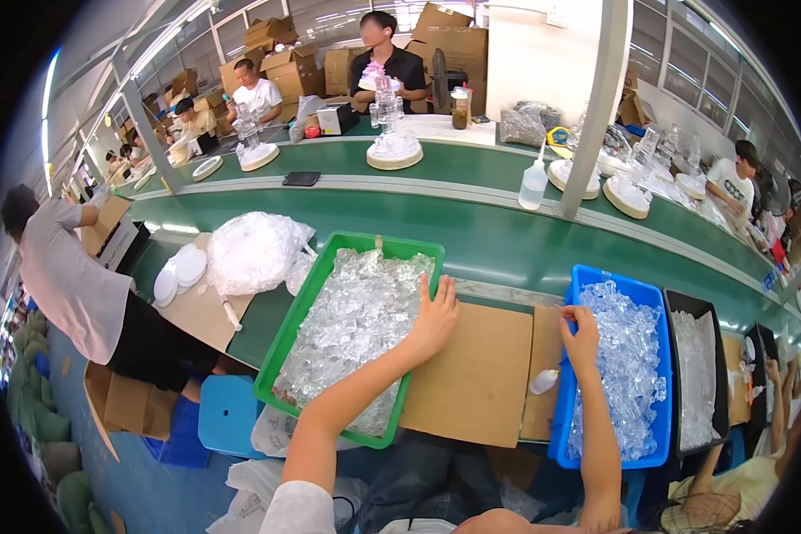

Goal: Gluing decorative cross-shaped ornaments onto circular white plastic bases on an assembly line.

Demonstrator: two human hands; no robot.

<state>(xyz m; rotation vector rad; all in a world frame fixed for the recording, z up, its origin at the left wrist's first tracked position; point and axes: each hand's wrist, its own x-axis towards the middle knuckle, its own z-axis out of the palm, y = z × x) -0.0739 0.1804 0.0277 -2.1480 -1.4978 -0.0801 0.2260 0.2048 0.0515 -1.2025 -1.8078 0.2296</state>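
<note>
My left hand (434,318) reaches over the right rim of a green tray (285,331), its fingers stretched and apart. Small clear plastic or glass pieces (358,298) fill that tray. Over the left rim of a blue bin (561,436) is my right hand (581,340), thumb and forefinger brought together in a pinch. Whatever sits between those fingertips is too small to make out. More clear pieces (618,356) are heaped in the blue bin. Between the two containers lies a flat cardboard sheet (472,374), and a small white bottle (543,382) rests beside the blue bin.
A bulging clear plastic bag (258,252) and white discs (180,271) lie left of the green tray. Beyond, a conveyor (329,160) carries assembled clear pieces on round stacks (394,153). A squeeze bottle (533,182) stands by a post. A black bin (696,374) adjoins the blue one. Co-workers sit around.
</note>
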